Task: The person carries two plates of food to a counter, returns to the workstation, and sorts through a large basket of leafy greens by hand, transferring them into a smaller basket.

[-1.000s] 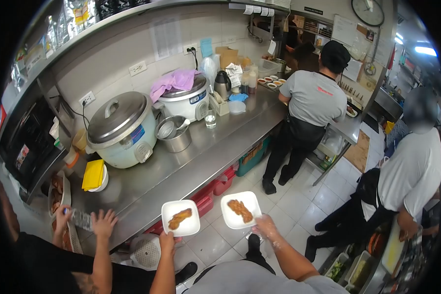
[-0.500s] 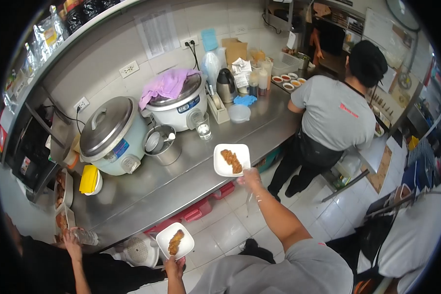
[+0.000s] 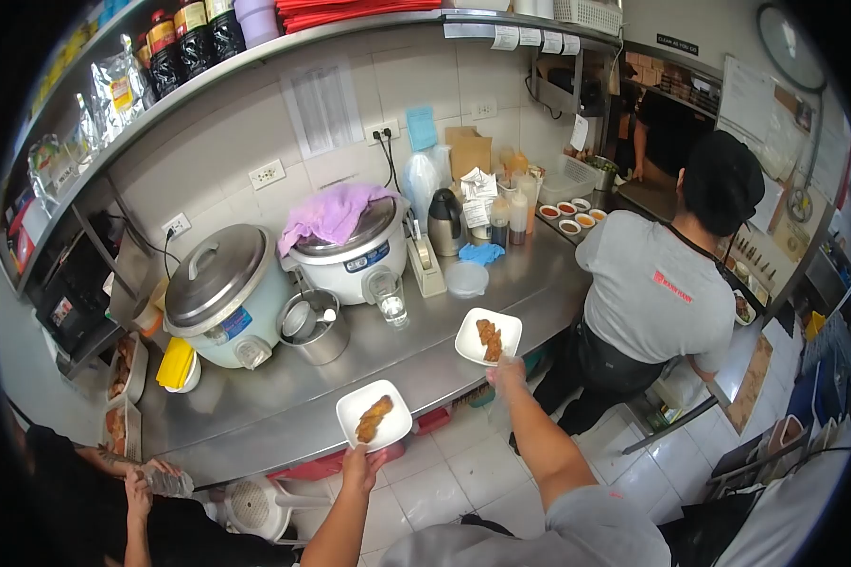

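Worktop (image 3: pixel 255 416) is now showing its front edge behind the left plate (image 3: pixel 352 404), which is shifting in from over the floor (image 3: pixel 425 484). Right plate (image 3: pixel 466 338) is hanging nearer the worktop's right end. Left hand (image 3: pixel 359 465) is pinching the left plate's near rim, right hand (image 3: pixel 509 376) the other's. Fried pieces (image 3: pixel 374 419) are lying on both, left slanting away rightward.
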{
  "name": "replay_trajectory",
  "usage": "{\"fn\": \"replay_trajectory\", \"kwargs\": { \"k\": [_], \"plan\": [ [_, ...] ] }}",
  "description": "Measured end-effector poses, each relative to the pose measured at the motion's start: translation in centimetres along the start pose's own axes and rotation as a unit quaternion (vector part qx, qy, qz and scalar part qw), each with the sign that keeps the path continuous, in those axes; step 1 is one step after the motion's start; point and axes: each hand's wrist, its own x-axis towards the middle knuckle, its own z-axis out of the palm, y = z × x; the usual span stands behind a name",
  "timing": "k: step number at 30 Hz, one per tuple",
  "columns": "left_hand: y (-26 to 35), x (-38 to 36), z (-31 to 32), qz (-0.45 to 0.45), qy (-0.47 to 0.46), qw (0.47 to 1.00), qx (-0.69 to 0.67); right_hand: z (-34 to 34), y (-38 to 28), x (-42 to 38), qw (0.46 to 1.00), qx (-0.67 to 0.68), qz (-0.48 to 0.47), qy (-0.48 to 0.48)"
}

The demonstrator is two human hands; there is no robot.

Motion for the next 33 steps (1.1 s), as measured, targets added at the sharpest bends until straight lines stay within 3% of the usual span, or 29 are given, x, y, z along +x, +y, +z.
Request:
{"fn": "replay_trajectory", "kwargs": {
  "k": [7, 9, 12, 15, 18, 21, 24, 27, 31, 33],
  "plan": [
    [-0.2, 4.8, 5.7, -0.033, -0.034, 0.998, -0.033, -0.2, 1.1, -0.4, 0.999, -0.033, -0.004, -0.032],
    [-0.1, 5.2, 7.1, -0.029, 0.015, 0.999, -0.039, 0.2, 1.6, -0.2, 0.998, -0.044, -0.004, -0.039],
    [-0.3, 7.2, 7.3, -0.037, -0.015, 0.998, -0.038, 1.1, 1.7, -0.5, 0.998, -0.026, 0.037, -0.046],
    [-0.2, 8.4, 8.4, -0.069, -0.031, 0.997, -0.026, 2.0, 2.5, -0.2, 0.998, -0.03, -0.002, -0.063],
    [-0.2, 8.7, 9.4, -0.075, -0.053, 0.996, -0.001, 2.9, 4.1, 1.4, 0.992, 0.055, -0.007, -0.115],
    [0.7, 7.5, 11.0, -0.103, -0.046, 0.994, 0.017, 3.8, 3.9, 1.5, 0.988, 0.09, 0.068, -0.103],
    [0.0, 7.9, 9.6, -0.103, -0.089, 0.99, 0.026, 2.7, 4.4, -1.4, 0.991, 0.083, 0.061, -0.086],
    [0.0, 6.0, 7.9, -0.088, -0.122, 0.986, 0.074, -0.9, 7.6, -5.5, 0.975, 0.079, 0.068, -0.195],
    [-2.6, 0.9, 0.4, -0.105, -0.154, 0.969, 0.164, -10.1, 23.8, -6.8, 0.94, 0.059, 0.145, -0.304],
    [-5.4, -2.3, -6.4, -0.131, -0.118, 0.965, 0.195, -13.6, 24.7, -15.0, 0.95, -0.08, 0.238, -0.185]
  ]
}}
